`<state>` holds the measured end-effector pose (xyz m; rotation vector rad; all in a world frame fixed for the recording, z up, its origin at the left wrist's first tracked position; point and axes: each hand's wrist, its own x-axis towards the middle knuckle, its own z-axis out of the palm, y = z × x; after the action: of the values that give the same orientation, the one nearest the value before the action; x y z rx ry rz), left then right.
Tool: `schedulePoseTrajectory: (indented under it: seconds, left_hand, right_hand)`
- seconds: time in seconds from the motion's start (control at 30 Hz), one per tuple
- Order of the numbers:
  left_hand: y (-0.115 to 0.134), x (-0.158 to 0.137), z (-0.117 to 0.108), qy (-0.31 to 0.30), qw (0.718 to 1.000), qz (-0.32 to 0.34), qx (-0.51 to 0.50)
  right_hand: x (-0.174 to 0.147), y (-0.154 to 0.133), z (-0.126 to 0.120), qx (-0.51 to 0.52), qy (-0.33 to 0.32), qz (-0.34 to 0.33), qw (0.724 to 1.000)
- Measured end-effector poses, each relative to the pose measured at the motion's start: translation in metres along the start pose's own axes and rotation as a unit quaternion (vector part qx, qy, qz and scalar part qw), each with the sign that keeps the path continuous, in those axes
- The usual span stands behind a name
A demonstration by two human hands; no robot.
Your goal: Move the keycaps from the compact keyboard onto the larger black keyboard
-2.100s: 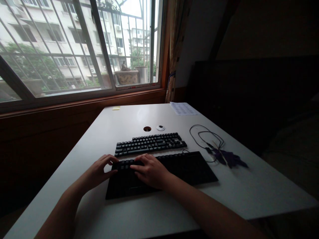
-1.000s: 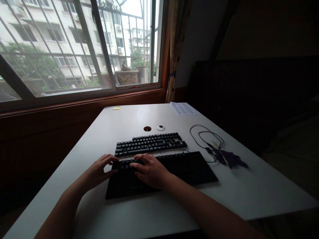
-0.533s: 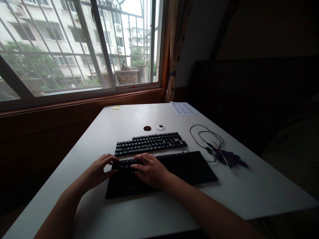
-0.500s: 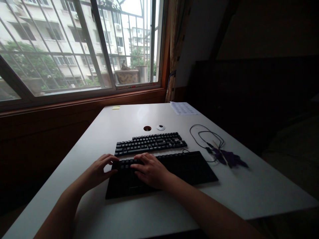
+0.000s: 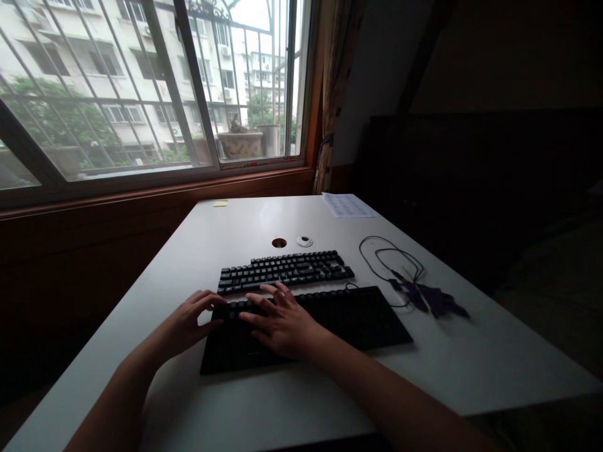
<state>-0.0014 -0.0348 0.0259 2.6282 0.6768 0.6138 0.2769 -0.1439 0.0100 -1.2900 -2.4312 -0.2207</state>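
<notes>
A black keyboard [image 5: 348, 320] lies on the white table before me, with several raised keycaps [image 5: 233, 309] at its upper left. The rest of its surface is dark and hard to make out. My left hand [image 5: 194, 317] is at its left end, thumb and forefinger apart and touching the keys near the corner. Over the keyboard's left half, my right hand [image 5: 285, 323] is spread, fingers pointing toward the upper left keys, nothing visible in it. Just behind lie rows of black keycaps [image 5: 285, 271] in keyboard layout, with pale gaps toward the right.
A looped black cable [image 5: 384, 238] and a dark purple cloth-like thing [image 5: 436, 301] lie at the right. Farther back are a table hole [image 5: 279, 243], a white round cover [image 5: 304, 241], printed paper [image 5: 348, 205] and a yellow note [image 5: 220, 203]. A barred window stands beyond.
My right hand has spread its fingers and shifted slightly left, its fingertips reaching farther toward the rear keycap rows. My left hand stays in place.
</notes>
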Motion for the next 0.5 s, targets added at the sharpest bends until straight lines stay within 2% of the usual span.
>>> schedulePoseTrajectory:
  seconds: [0.5]
  left_hand:
    - [-0.0024, -0.0004, -0.0003, -0.016, 1.0, -0.004, -0.004]
  right_hand:
    - [0.0005, 0.0018, 0.0003, 0.043, 0.032, 0.017, 0.998]
